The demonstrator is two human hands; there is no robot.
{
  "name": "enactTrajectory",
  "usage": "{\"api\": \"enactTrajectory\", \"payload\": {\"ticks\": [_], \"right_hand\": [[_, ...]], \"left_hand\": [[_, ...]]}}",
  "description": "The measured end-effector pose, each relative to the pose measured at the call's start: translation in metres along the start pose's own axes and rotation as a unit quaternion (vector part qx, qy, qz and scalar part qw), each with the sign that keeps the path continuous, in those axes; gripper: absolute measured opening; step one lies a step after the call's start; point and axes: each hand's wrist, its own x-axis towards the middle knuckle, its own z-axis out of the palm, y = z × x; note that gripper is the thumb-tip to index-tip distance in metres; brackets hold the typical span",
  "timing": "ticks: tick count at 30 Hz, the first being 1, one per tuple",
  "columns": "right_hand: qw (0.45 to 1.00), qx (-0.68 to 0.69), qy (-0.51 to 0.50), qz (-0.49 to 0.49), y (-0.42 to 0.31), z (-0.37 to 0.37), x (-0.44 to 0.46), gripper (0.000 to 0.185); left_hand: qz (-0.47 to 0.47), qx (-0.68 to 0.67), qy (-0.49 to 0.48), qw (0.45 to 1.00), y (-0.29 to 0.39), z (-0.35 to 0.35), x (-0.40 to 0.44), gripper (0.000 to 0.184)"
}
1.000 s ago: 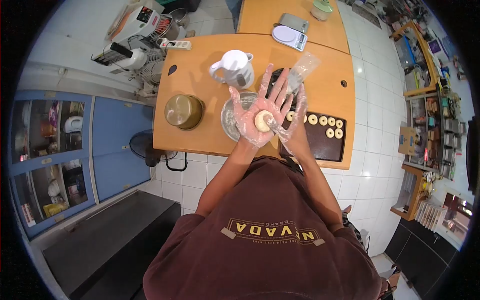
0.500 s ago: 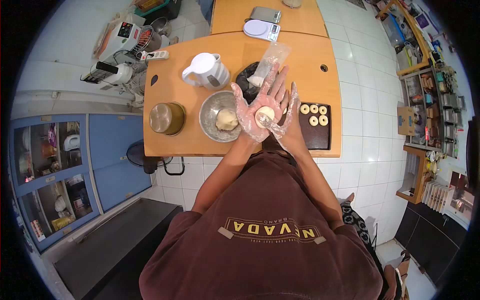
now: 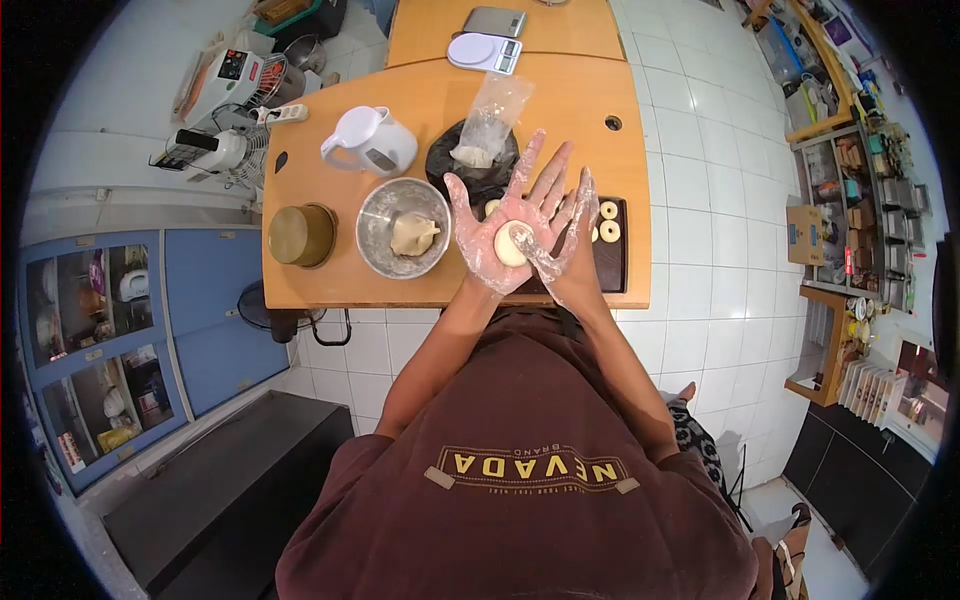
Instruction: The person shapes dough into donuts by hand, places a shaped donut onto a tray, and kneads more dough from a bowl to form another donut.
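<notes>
Floured and palm up, my left hand (image 3: 482,248) has its fingers spread and holds a flat round piece of dough (image 3: 512,244) on the palm. My right hand (image 3: 574,262) lies against it from the right, its thumb on the dough and its fingers stretched out. Behind the hands is a dark tray (image 3: 622,265) with several ring-shaped dough pieces (image 3: 609,231), partly hidden. To the left stands a metal bowl (image 3: 372,248) with a larger lump of dough (image 3: 413,235) in it.
A black plastic bag (image 3: 440,162) and a clear bag (image 3: 500,100) with white contents lie beyond my hands. On the wooden table (image 3: 570,100) also stand a white jug (image 3: 368,140), a brown round container (image 3: 302,236) and a white kitchen scale (image 3: 476,50).
The view has shifted, so the table and its things appear farther left. My hands now cover more of the tray. The dough stays on my left palm under my right thumb.
</notes>
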Motion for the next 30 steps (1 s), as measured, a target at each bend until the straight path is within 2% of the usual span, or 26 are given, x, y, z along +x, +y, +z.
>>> {"api": "enactTrajectory", "payload": {"ticks": [2,5,9,11,12,13,15,16,17,23,25,28,30], "right_hand": [[1.000,0.008,0.001,-0.007,0.002,-0.007,-0.002,0.125],[1.000,-0.011,0.018,-0.018,0.005,-0.017,-0.007,0.118],[0.993,-0.049,0.064,-0.088,-0.014,-0.041,-0.002,0.098],[0.984,-0.096,0.058,-0.136,-0.015,-0.036,0.004,0.098],[0.978,-0.119,0.056,-0.160,-0.016,-0.033,0.006,0.097],[0.977,-0.126,0.043,-0.163,-0.016,-0.031,0.007,0.095],[0.975,-0.142,0.019,-0.171,-0.016,-0.029,0.009,0.090],[0.973,-0.150,0.007,-0.176,-0.015,-0.028,0.010,0.087],[0.971,-0.157,-0.006,-0.179,-0.014,-0.029,0.008,0.084],[0.987,-0.050,0.027,-0.153,0.000,-0.030,0.009,0.086],[0.991,-0.025,0.032,-0.129,-0.005,-0.033,0.013,0.087],[0.995,0.001,0.024,-0.094,-0.010,-0.038,0.015,0.090],[0.982,-0.087,0.082,-0.144,-0.025,-0.047,0.021,0.092]], "left_hand": [[0.000,-0.078,0.005,0.997,-0.009,-0.004,-0.003,0.116],[0.002,-0.061,0.028,0.998,-0.020,-0.009,-0.004,0.114],[0.005,0.129,0.054,0.990,-0.027,-0.016,-0.003,0.111],[-0.003,0.183,0.063,0.981,-0.039,-0.014,-0.005,0.110],[0.005,0.151,0.073,0.986,-0.053,-0.004,-0.002,0.109],[0.012,-0.089,0.031,0.995,-0.065,-0.011,0.001,0.108],[0.040,-0.141,0.013,0.989,-0.072,-0.010,0.012,0.107],[0.062,0.046,0.035,0.996,-0.071,-0.007,0.016,0.107],[0.083,0.232,0.056,0.968,-0.070,-0.002,0.017,0.108],[-0.021,0.183,0.063,0.981,-0.065,-0.013,0.016,0.107],[-0.039,-0.022,0.057,0.997,-0.062,-0.030,0.014,0.109],[-0.089,0.102,0.068,0.988,-0.053,-0.031,0.010,0.110],[-0.105,0.119,0.091,0.983,-0.054,-0.031,0.007,0.110]]}}
